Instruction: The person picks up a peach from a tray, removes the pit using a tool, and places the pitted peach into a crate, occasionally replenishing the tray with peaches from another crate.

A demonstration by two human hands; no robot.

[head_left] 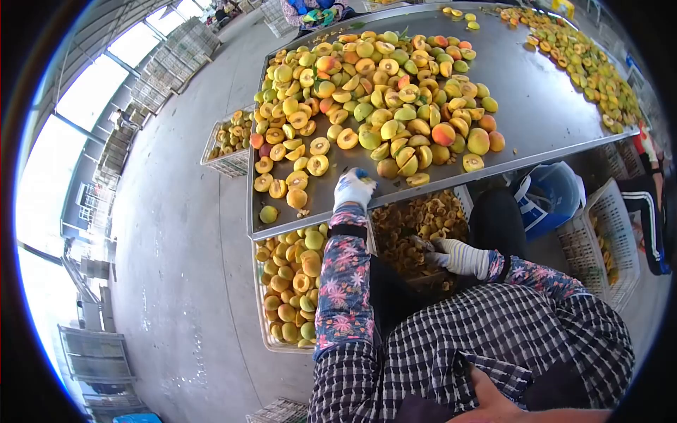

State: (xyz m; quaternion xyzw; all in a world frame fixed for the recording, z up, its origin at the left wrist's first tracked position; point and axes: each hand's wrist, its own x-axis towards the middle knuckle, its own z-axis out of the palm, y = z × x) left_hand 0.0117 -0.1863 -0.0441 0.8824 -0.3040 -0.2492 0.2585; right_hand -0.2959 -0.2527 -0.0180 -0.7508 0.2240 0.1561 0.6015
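Observation:
My left hand [355,188], in a white glove with a blue patch, is at the near edge of the metal table [331,206]. Its fingers are curled and mostly hidden, so what they hold, if anything, cannot be made out. Beyond it lie halved and whole yellow-orange fruits [395,106], with some cut halves [318,165] just to its left. My right hand [460,257], in a striped glove, is low over a crate of brown fruit scraps [416,225]. It is closed around a small metallic tool [422,243].
A crate of fruit [289,282] stands under the table's left corner, another [233,137] beyond it. At the right are a blue bucket [550,194] and a white crate [599,240]. Other people [317,14] are at the far side and the right edge.

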